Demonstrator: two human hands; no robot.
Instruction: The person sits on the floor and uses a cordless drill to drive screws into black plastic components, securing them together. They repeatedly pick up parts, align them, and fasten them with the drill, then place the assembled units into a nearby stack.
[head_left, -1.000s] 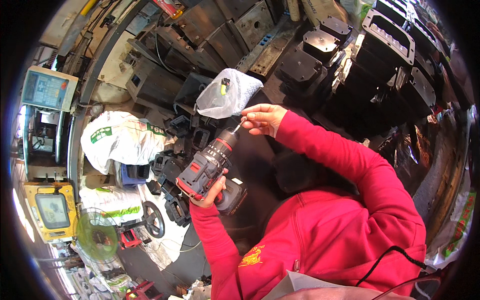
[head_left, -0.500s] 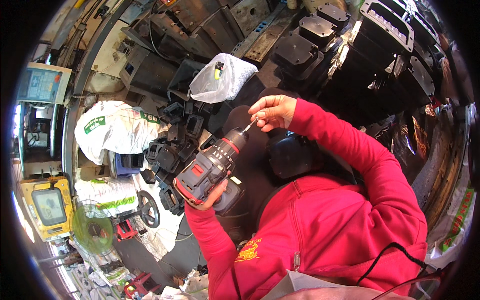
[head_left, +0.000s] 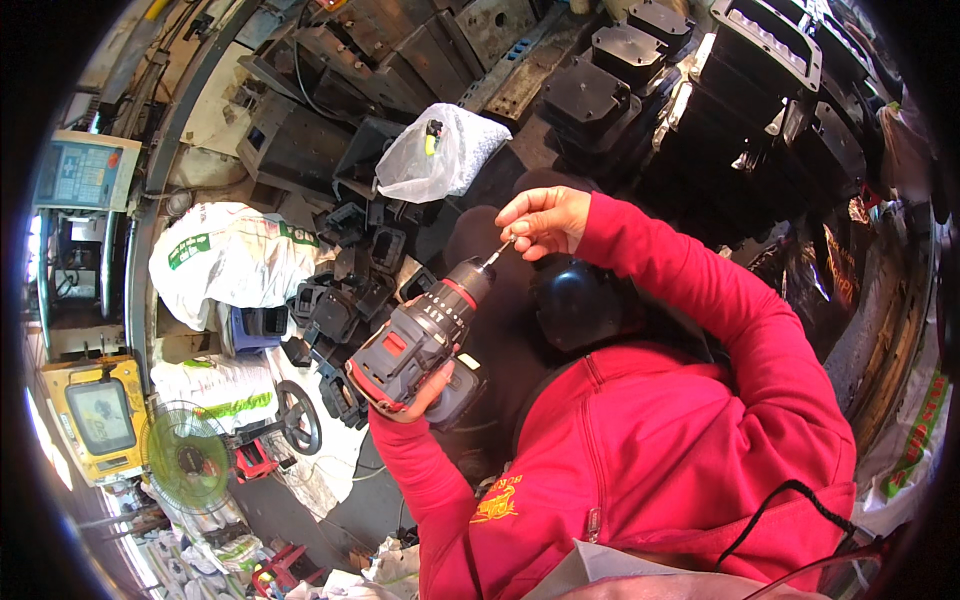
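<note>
My left hand [head_left: 428, 394] is wrapped round the handle of a cordless drill [head_left: 415, 335], grey and black with red trim. The drill points up and to the right, with a thin metal bit [head_left: 492, 257] in its chuck. At the tip of that bit, the thumb and fingers of my right hand [head_left: 545, 222] are pinched together. Something small sits between those fingertips, perhaps a screw, too small to make out. Below my right hand is a glossy black rounded part [head_left: 580, 305].
An open clear plastic bag [head_left: 445, 155] of small pale pieces lies ahead. Black moulded housings [head_left: 335, 310] are heaped to the left, beside a white sack [head_left: 235, 255] and a green fan [head_left: 187, 455]. Larger black boxes [head_left: 760, 110] are stacked at the far right.
Almost nothing differs. Both hands and the drill keep their places, and the view has shifted very slightly.
</note>
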